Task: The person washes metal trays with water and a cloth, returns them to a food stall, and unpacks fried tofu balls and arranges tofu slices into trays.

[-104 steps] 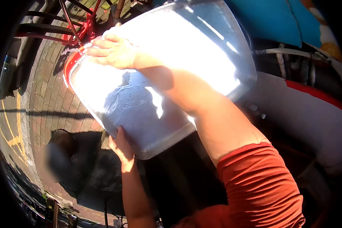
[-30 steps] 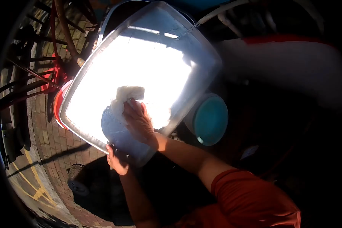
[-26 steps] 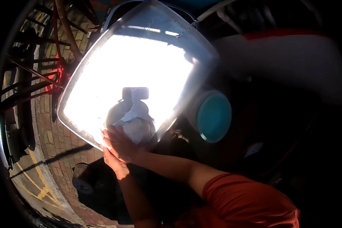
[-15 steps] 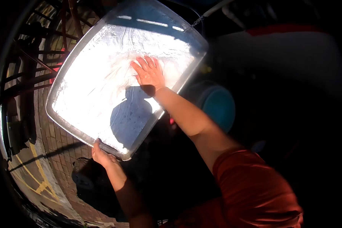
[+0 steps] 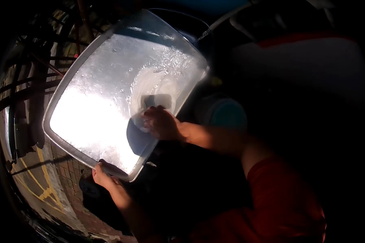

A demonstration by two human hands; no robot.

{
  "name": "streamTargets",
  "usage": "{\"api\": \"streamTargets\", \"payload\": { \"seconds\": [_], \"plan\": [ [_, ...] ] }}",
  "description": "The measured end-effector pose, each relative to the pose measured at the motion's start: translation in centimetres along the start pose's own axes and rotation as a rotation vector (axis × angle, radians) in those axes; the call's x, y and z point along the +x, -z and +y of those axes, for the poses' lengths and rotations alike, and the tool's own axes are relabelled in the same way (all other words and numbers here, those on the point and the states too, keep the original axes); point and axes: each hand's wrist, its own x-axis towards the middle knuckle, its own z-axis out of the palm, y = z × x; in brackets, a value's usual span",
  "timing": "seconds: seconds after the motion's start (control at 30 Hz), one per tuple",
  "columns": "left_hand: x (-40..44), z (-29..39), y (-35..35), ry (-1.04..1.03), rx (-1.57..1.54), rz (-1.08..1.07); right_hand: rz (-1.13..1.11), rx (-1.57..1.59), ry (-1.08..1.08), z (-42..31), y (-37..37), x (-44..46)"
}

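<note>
You have the large metal tray [image 5: 91,75] laid out at ten o'clock of the view, its hollow side facing up toward you and one corner aimed down at six o'clock. Your left hand [image 5: 105,177] is closed on the tray's rim at half past six of the tray, the thumb over the lip and the rest of the hand outside it, partly hidden; that hold near the lowest corner seems meant to steady the tray. Your right hand [image 5: 163,123] is at the tray's four o'clock, above the inner face near the side rim, fingers loosely curled; shade and blur hide whether they hold anything or touch the metal. Leaving the rim to the left hand seems to free the right one to move over the surface. Just above it, a pale, wet-looking swirl [image 5: 144,83] marks the metal. The tray's far end, at one o'clock, overlaps a dark basin [image 5: 190,30], which perhaps props it; the actual support is hidden. A pale pipe [image 5: 229,15] points at that basin from two o'clock, a glinting streak [image 5: 205,34] at its end. A teal-topped bucket [image 5: 230,113] stands at three o'clock, beyond your right forearm, and brick paving [image 5: 71,174] shows at seven.
</note>
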Motion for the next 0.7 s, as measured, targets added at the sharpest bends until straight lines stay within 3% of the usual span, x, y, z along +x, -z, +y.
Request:
{"api": "streamTargets", "payload": {
  "seconds": [0.1, 0.17, 0.2, 0.23, 0.43, 0.53, 0.63, 0.7],
  "plan": [
    [-0.5, 0.5, 0.2, -0.066, 0.026, -0.005, -0.22, 0.115, 0.133, -0.8, 0.9, -2.9],
    [-0.4, 1.0, -0.1, -0.077, 0.033, 0.033, -0.188, -0.006, 0.062, 1.7, -1.2, -3.8],
    [-0.6, 1.1, -0.2, -0.084, 0.035, 0.049, -0.28, -0.069, 0.119, 3.3, 0.8, -3.0],
    [-0.5, 1.4, 0.0, -0.086, 0.021, 0.023, -0.142, 0.061, 0.108, 4.8, 3.4, -2.2],
    [0.2, 0.9, 0.6, -0.045, 0.039, 0.002, -0.517, -0.597, 0.007, 20.7, 7.6, -3.1],
    [0.0, 0.9, 0.3, -0.071, 0.009, -0.003, -0.72, -0.85, -0.102, 22.7, 7.5, -2.3],
    [-0.5, 0.8, 0.1, -0.098, -0.042, 0.0, -0.584, -0.641, -0.553, 22.6, 3.1, -3.6],
    [-1.2, 1.2, -0.3, -0.101, -0.05, -0.009, -0.556, -0.536, -0.607, 18.8, 3.8, -2.0]
  ]
}}
